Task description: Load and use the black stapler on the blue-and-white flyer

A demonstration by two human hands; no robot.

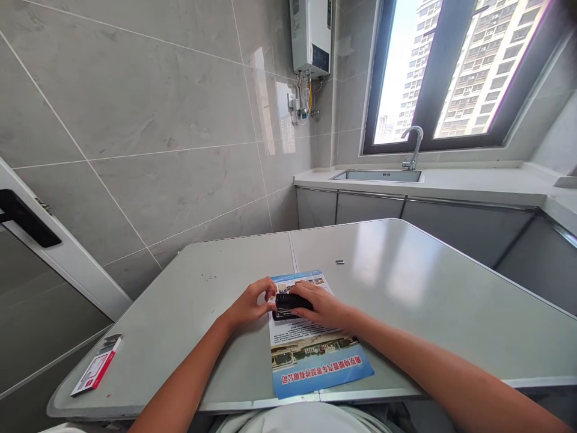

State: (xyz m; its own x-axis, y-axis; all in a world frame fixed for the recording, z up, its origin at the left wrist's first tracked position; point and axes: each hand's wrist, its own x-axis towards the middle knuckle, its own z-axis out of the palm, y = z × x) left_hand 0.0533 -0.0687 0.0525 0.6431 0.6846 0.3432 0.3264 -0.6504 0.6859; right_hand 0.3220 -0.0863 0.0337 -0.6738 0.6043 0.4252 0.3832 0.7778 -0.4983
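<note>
Now the right hand (325, 308) grips a stapler (292, 302) over a leaflet (315, 356); left hand (249, 302) fingers curl narrow, hold unclear.

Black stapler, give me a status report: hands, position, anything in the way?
Right hand gripping black stapler, over leaflet. Left hand at stapler's left end, contact unclear. No obstruction seen; small metal strips apart, beyond leaflet.

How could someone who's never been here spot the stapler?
Find the big pale table. Near its front edge lies a colourful leaflet. The stapler is over the leaflet's far half, in the right hand: chunky and black, unlike the tiny silver staple strips beyond.
</note>
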